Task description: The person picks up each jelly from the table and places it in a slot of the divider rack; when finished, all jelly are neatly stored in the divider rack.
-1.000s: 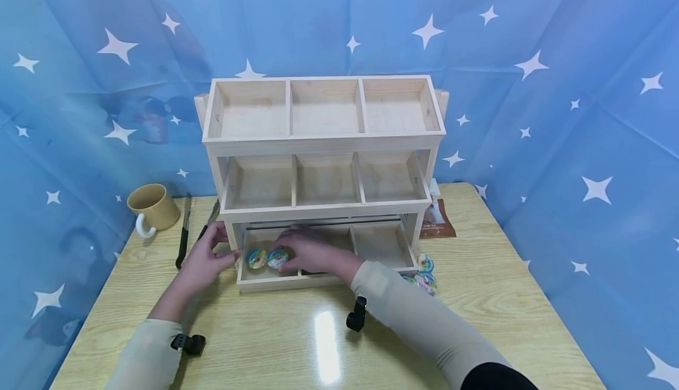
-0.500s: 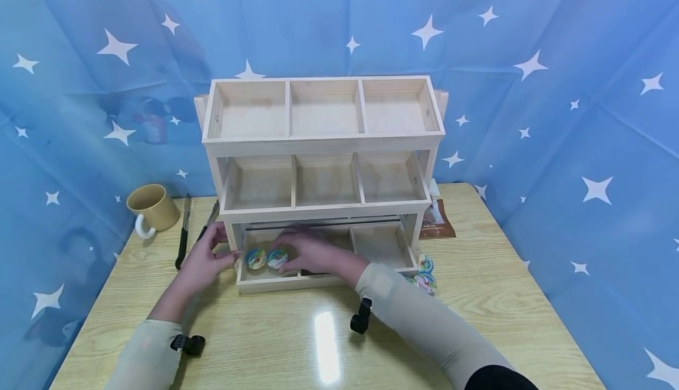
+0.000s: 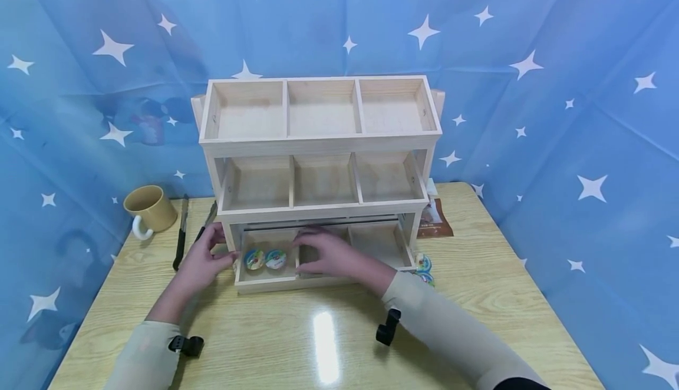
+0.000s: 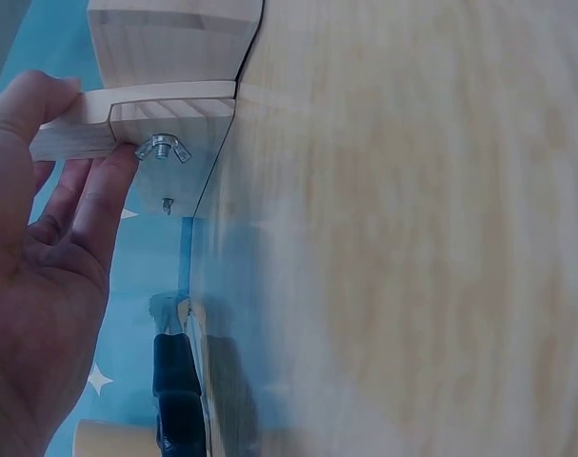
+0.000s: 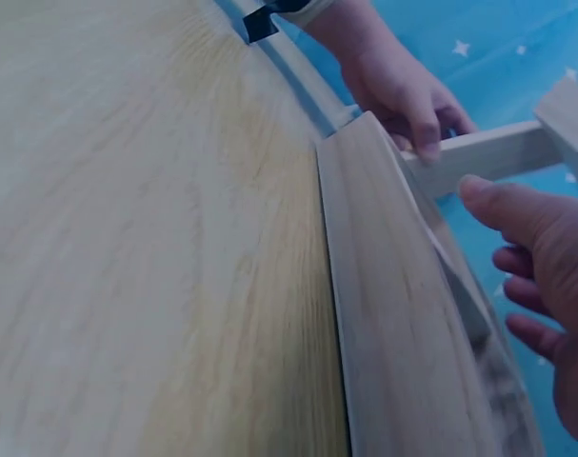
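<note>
A pale wooden three-tier rack (image 3: 320, 144) stands on the table, each tier split into three compartments. Two small round packs with colourful printed tops, a left one (image 3: 254, 259) and a right one (image 3: 276, 259), lie side by side in the left compartment of the bottom tray (image 3: 265, 285). My left hand (image 3: 204, 260) grips the rack's lower left side, thumb and fingers around a wooden bar (image 4: 74, 143) near a wing nut (image 4: 162, 148). Over the middle compartment of that tray is my right hand (image 3: 331, 254), fingers loosely bent and nothing between them.
Several similar round packs (image 3: 422, 262) lie right of the bottom tray, partly hidden by it. A brown packet (image 3: 436, 225) is behind them. At left are a yellow mug (image 3: 154, 207) and two black-handled tools (image 3: 180, 245). A starry blue curtain (image 3: 530, 142) surrounds the table.
My right hand has let go of the right-hand round pack and moved right, to over the middle compartment. The left hand keeps its hold on the rack.
</note>
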Available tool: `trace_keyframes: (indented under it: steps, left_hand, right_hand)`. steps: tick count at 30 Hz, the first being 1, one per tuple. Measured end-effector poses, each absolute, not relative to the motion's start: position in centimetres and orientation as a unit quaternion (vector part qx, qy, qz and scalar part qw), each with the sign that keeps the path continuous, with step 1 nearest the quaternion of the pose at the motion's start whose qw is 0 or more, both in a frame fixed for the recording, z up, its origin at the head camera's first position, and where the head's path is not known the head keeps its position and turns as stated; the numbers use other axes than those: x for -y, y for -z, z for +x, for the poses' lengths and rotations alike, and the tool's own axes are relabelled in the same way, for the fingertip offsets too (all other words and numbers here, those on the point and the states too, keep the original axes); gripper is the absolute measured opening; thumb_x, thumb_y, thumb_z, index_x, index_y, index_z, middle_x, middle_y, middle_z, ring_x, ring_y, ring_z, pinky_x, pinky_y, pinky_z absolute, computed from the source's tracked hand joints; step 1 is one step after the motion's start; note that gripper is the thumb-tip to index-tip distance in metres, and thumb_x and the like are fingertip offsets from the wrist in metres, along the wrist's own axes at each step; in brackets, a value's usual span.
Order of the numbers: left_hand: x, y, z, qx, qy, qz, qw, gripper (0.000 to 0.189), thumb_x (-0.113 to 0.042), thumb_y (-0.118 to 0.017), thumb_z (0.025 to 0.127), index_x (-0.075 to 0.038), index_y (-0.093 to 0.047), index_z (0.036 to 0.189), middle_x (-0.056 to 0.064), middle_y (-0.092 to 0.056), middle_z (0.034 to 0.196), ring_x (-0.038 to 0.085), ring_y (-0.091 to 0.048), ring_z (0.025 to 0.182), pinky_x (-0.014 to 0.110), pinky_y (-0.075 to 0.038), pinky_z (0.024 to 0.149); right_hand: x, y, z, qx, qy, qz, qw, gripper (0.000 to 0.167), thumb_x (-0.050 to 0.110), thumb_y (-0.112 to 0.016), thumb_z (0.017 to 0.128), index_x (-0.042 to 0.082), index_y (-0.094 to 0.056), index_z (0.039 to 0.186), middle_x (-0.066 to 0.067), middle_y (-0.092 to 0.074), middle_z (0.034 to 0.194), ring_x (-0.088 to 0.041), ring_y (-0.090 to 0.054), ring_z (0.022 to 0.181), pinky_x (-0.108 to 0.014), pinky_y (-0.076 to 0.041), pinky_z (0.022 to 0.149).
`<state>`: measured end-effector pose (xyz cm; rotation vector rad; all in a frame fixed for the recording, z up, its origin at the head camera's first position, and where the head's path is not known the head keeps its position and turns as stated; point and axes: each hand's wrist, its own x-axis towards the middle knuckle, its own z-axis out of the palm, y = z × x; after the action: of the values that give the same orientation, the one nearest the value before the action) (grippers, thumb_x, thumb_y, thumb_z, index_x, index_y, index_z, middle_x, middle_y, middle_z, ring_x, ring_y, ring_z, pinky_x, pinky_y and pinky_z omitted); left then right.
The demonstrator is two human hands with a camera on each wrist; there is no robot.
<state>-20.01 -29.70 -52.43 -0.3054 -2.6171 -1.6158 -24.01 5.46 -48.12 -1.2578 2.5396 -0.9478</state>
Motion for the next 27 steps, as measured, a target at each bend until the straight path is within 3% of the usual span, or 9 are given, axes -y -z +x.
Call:
trace_keyframes:
  steps: [3,7,15,27]
  left_hand:
    - [29.7,52.4,-19.9,0.849,0.519,-0.097,0.026,0.063,-0.006,-0.078,0.103,-0.003,-0.044,0.156,0.020,-0.060,0.143,0.034,-0.058,0.129,0.037,-0.061,0.098]
    - [29.6,52.4,-19.9,0.851,0.516,-0.098,0.027,0.062,-0.006,-0.077,0.104,-0.003,-0.044,0.156,0.020,-0.060,0.142,0.033,-0.058,0.128,0.038,-0.061,0.097]
    - [29.7,52.3,-19.9,0.850,0.516,-0.100,0.029,0.063,-0.005,-0.078,0.103,0.000,-0.044,0.155,0.021,-0.059,0.138,0.026,-0.058,0.123,0.025,-0.059,0.095]
    - [29.6,52.2,-19.9,0.844,0.526,-0.106,0.021,0.064,-0.005,-0.077,0.104,-0.001,-0.042,0.157,0.022,-0.057,0.143,0.022,-0.058,0.124,0.027,-0.060,0.095]
  right_hand:
    - [-7.4,47.9,-23.2,-0.841,0.347,-0.409,0.066,0.056,0.026,-0.093,0.092,0.005,-0.072,0.140,-0.014,-0.068,0.147,-0.031,-0.061,0.140,-0.047,-0.050,0.119]
    - [-10.4,47.6,-22.1,-0.848,0.351,-0.396,0.039,0.050,0.027,-0.091,0.093,0.008,-0.074,0.136,-0.007,-0.072,0.140,-0.027,-0.064,0.135,-0.049,-0.052,0.117]
    - [-17.1,47.3,-20.1,-0.865,0.346,-0.362,-0.018,0.043,0.022,-0.092,0.093,0.013,-0.076,0.132,0.000,-0.071,0.133,-0.025,-0.063,0.129,-0.054,-0.055,0.110]
    - [-26.0,48.1,-17.0,-0.898,0.343,-0.271,-0.042,0.048,0.014,-0.095,0.089,0.021,-0.076,0.132,0.005,-0.069,0.130,-0.022,-0.064,0.123,-0.051,-0.059,0.101]
